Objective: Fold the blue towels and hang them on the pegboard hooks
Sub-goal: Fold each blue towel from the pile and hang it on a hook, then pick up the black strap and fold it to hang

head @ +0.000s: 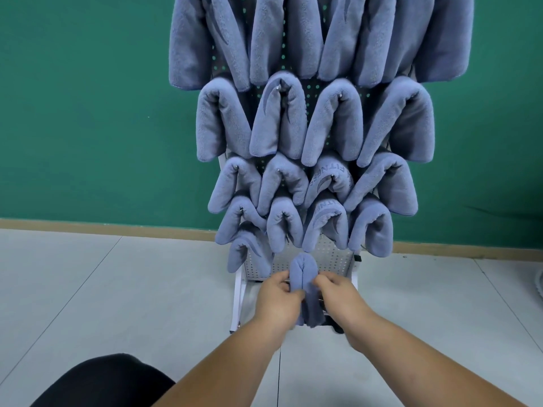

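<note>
A white pegboard (332, 261) stands upright on a white frame against a green wall. Several rows of folded blue towels (332, 121) drape over its hooks. One more folded blue towel (302, 273) hangs at the bottom row, second place from the left, its two halves falling either side of a hook hidden beneath it. My left hand (279, 299) grips its left half. My right hand (340, 295) pinches its right half. Both hands sit low, in front of the board's base.
The white frame leg (237, 304) and a dark caster (338, 329) stand on the pale tiled floor. A tan skirting board (102, 227) runs along the green wall. My dark-clothed knee (102, 380) shows at bottom left.
</note>
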Available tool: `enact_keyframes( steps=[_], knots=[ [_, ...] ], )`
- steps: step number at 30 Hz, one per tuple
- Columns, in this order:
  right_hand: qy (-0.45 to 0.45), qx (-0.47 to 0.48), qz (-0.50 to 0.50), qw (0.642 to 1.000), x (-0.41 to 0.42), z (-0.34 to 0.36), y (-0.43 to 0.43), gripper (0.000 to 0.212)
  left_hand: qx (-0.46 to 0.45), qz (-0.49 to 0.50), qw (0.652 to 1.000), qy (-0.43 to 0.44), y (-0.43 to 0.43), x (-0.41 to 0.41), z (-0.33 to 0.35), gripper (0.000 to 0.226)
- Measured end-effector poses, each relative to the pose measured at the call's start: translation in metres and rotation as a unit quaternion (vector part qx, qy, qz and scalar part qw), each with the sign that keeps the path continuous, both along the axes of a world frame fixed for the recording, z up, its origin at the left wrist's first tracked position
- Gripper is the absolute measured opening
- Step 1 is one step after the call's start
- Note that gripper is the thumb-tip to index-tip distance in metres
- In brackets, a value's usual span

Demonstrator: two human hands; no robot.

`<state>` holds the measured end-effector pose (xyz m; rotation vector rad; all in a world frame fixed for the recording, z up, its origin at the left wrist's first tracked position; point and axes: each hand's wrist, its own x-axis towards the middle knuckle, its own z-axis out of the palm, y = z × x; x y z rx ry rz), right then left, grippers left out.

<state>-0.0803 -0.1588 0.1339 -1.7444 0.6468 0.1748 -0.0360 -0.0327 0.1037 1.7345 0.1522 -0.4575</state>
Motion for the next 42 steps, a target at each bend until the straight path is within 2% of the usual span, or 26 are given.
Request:
enact_keyframes(
  steps=[2,6,8,12,15,22,26,30,34,39,42],
  knots=[
    [-0.014,0.010,0.014,1.000,0.006,-0.006,0.006,0.030,-0.013,0.017,0.999,-0.025,0.002,-0.003,0.001,0.036],
    [-0.056,-0.007,-0.010,0.998,0.013,-0.015,0.017,0.028,-0.007,0.033,0.996,-0.087,0.005,-0.001,-0.004,0.038],
    [-0.082,-0.056,-0.020,0.995,0.016,-0.018,0.022,0.022,0.014,0.037,0.992,-0.116,0.005,0.001,-0.007,0.035],
    [-0.144,-0.158,-0.014,0.977,0.026,-0.023,0.022,0.033,0.040,0.038,0.984,-0.168,0.005,0.006,-0.006,0.040],
    [-0.163,-0.209,0.008,0.964,0.038,-0.023,0.018,0.027,0.066,0.042,0.976,-0.202,0.005,0.013,-0.003,0.043],
    [-0.185,-0.241,0.059,0.951,0.067,-0.025,0.007,0.034,0.059,0.058,0.973,-0.214,0.009,0.040,-0.004,0.038],
    [-0.189,-0.267,0.006,0.945,0.077,-0.030,0.005,0.036,0.077,0.041,0.971,-0.224,0.004,0.057,-0.011,0.032],
    [-0.207,-0.295,-0.034,0.932,0.086,-0.037,0.009,0.036,0.083,0.109,0.960,-0.244,-0.001,0.066,-0.014,0.037],
    [-0.214,-0.314,-0.020,0.925,0.099,-0.046,0.014,0.034,0.114,0.143,0.950,-0.255,-0.004,0.074,-0.019,0.035],
    [-0.172,-0.345,0.009,0.922,0.110,-0.066,0.008,0.022,0.179,0.088,0.953,-0.228,-0.006,0.085,-0.036,0.029],
    [-0.174,-0.349,0.025,0.920,0.114,-0.072,0.005,0.017,0.157,0.095,0.958,-0.221,-0.008,0.091,-0.045,0.030]
  ],
)
